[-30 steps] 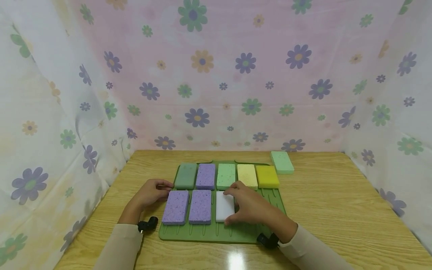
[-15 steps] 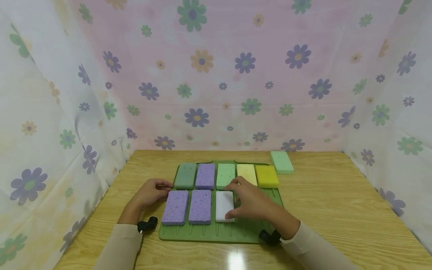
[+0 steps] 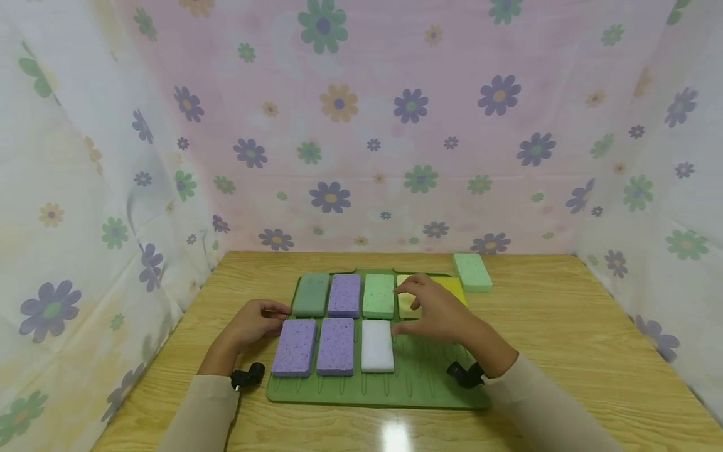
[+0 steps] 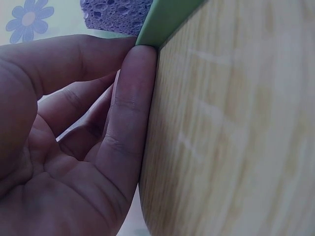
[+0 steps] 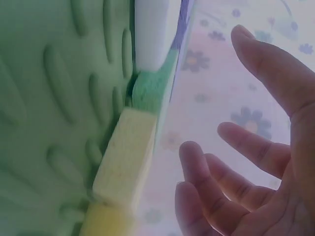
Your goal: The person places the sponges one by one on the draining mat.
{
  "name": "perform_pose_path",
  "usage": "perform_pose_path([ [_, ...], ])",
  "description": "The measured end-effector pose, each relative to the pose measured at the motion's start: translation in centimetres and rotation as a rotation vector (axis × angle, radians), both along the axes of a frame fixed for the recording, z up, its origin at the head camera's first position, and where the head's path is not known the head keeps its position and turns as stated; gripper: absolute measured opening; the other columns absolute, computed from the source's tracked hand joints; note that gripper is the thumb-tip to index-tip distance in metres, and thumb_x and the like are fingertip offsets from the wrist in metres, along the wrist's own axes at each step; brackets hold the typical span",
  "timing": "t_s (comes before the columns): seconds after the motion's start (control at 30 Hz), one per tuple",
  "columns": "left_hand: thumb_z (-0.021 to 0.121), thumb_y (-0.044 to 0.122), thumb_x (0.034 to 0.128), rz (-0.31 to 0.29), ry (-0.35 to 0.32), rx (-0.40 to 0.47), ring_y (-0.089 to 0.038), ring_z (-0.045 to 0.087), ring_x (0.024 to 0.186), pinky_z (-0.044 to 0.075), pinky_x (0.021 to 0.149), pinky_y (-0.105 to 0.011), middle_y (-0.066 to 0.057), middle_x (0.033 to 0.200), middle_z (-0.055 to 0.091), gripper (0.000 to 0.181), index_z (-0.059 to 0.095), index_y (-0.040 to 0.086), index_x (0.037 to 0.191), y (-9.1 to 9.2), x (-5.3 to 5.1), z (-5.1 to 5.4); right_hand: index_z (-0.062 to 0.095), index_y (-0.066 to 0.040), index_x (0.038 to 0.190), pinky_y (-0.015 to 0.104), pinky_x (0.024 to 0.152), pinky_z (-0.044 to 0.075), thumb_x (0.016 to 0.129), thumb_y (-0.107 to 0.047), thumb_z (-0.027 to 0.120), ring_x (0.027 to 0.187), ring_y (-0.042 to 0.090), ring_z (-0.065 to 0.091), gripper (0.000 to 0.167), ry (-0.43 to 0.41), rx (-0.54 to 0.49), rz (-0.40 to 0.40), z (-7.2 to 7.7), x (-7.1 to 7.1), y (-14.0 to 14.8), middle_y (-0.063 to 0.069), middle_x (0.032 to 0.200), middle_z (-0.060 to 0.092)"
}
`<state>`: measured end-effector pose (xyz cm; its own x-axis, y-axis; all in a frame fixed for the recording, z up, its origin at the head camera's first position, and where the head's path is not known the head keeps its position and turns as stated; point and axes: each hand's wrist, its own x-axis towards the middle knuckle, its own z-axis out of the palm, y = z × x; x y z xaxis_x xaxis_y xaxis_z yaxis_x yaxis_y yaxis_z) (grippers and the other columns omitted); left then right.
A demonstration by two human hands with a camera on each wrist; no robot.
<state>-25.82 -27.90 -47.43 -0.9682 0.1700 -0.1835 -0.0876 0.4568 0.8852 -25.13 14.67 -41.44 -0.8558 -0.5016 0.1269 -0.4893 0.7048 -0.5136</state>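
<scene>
A white sponge (image 3: 376, 346) lies in the front row on the green ridged mat (image 3: 373, 395), to the right of two purple speckled sponges (image 3: 336, 346). My right hand (image 3: 440, 311) hovers over the mat's right part, fingers spread and holding nothing. It partly covers the pale yellow sponge (image 3: 403, 306) and the bright yellow sponge (image 3: 454, 289) in the back row. At the mat's left edge my left hand (image 3: 257, 323) stays low on the table. In the left wrist view its thumb and finger (image 4: 125, 123) meet at the mat's edge and pinch it.
Further left in the back row sit a grey-green sponge (image 3: 311, 295), a purple sponge (image 3: 344, 295) and a light green sponge (image 3: 378, 296). Another light green sponge (image 3: 472, 272) lies off the mat at the back right. Flowered cloth (image 3: 361, 157) encloses the wooden table (image 3: 553, 351).
My right hand has let go of the white sponge and moved up and to the right. The white sponge stays in place. My left hand has not moved.
</scene>
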Motion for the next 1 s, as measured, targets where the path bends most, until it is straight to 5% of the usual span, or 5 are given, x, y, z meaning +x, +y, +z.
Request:
perform_pose_path([
  [0.23,0.061,0.002,0.101,0.005,-0.005,0.005,-0.023,0.069,0.108,0.063,0.087,-0.038,-0.019,0.126,0.067,0.03,0.066,-0.003,0.131,-0.1,0.1,-0.1,0.062,-0.016,0.142,0.038,0.079,0.057,0.083,-0.051,0.085,0.107,0.024,0.066,0.072,0.007,-0.052,-0.038,-0.4,-1.7,1.9,0.009,0.147,0.05],
  [0.53,0.062,0.004,0.1011,-0.002,0.006,-0.012,-0.025,0.069,0.11,0.062,0.087,-0.039,-0.02,0.128,0.066,0.032,0.065,-0.003,0.132,0.1,0.2,0.2,0.065,-0.01,0.136,0.054,0.09,0.056,0.09,-0.042,0.082,0.117,0.038,0.062,0.059,0.076,-0.076,-0.09,-0.8,-4.0,4.4,0.015,0.144,0.056],
  [1.0,0.061,0.003,0.1007,0.001,0.009,-0.011,-0.024,0.069,0.108,0.063,0.087,-0.039,-0.02,0.127,0.067,0.031,0.066,-0.003,0.131,0.1,0.2,0.3,0.06,-0.009,0.142,0.068,0.109,0.041,0.105,-0.036,0.061,0.142,0.048,0.043,0.045,-0.029,-0.058,-0.203,-1.6,-7.3,9.1,0.021,0.158,0.043],
])
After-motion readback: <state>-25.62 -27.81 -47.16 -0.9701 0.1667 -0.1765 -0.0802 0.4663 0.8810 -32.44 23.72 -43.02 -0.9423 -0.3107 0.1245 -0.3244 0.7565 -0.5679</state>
